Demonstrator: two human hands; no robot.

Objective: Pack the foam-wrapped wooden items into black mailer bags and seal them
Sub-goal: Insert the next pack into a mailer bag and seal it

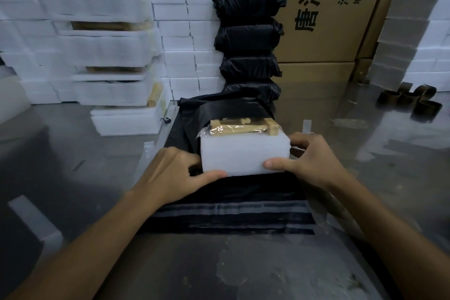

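- The left hand (175, 173) grips the near left corner of the foam-wrapped wooden item (244, 153): its thumb lies along the near lower edge and its curled fingers hook round the left end.
- The right hand (309, 161) mirrors it on the right end, thumb pressed flat to the near face and fingers wrapped behind the far right corner. Neither hand is spread open; both are closed round the block.
- Holding it by both ends keeps the block level and squared, which I judge suits sliding it forward into a bag mouth.
- The item sits in the middle of the scene, on top of the pile of black mailer bags (233, 217). Its far end, where bare wood under clear film shows above the white foam, sits at a lifted black flap (231, 109). Whether it is already partly inside that bag I cannot tell.
- The pile's grey adhesive strips face the near edge, handy for sealing once an item is in.
- Beyond the flap, a stack of sealed black parcels (248, 39) leans against the cardboard cartons (328, 14) at the far side.
- To the far left stand more foam-wrapped items (107, 61) within reach, presumably waiting to be packed.
- Far right on the steel table (73, 153) lie empty tape cores (409, 100).
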